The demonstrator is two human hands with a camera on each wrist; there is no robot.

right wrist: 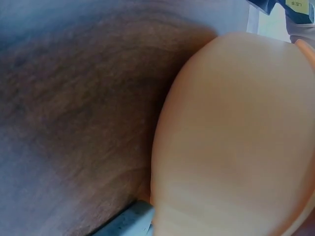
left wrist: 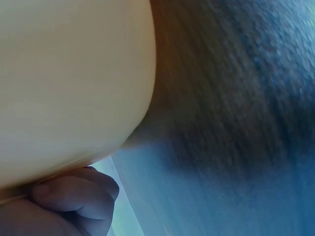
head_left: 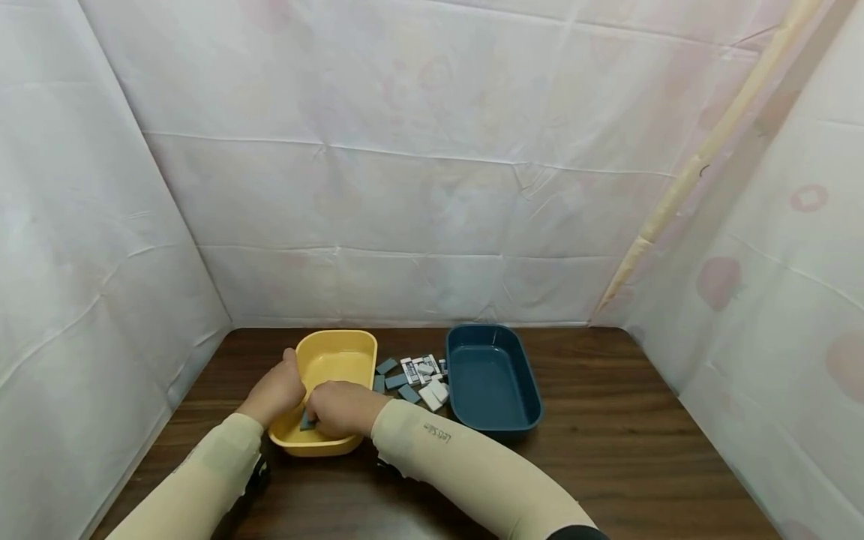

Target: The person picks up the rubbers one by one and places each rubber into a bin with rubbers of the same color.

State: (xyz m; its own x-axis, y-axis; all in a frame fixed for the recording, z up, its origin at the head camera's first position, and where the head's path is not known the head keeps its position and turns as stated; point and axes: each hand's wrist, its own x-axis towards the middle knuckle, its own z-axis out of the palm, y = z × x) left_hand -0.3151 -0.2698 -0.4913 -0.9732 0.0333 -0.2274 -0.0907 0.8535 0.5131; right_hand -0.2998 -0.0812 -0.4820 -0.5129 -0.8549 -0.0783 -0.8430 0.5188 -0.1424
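In the head view a yellow tray [head_left: 337, 367] stands on the left part of the table. My left hand [head_left: 275, 388] grips its left rim; in the left wrist view the curled fingers [left wrist: 81, 196] lie against the tray wall [left wrist: 74, 83]. My right hand [head_left: 346, 409] reaches down inside the near half of the tray, fingers bent. At its fingertips is a small grey rectangular block [head_left: 307, 420], partly hidden by the hand. The right wrist view is mostly filled by the tray's outer wall [right wrist: 236, 132], which hides the right fingers.
Between the trays lie several grey blocks [head_left: 409, 394], white blocks [head_left: 434, 394] and small pieces with printed labels [head_left: 409, 370]. A dark blue tray [head_left: 535, 405] stands right of them. Pale patterned sheets [head_left: 418, 202] enclose the back and sides of the wooden table [head_left: 628, 450].
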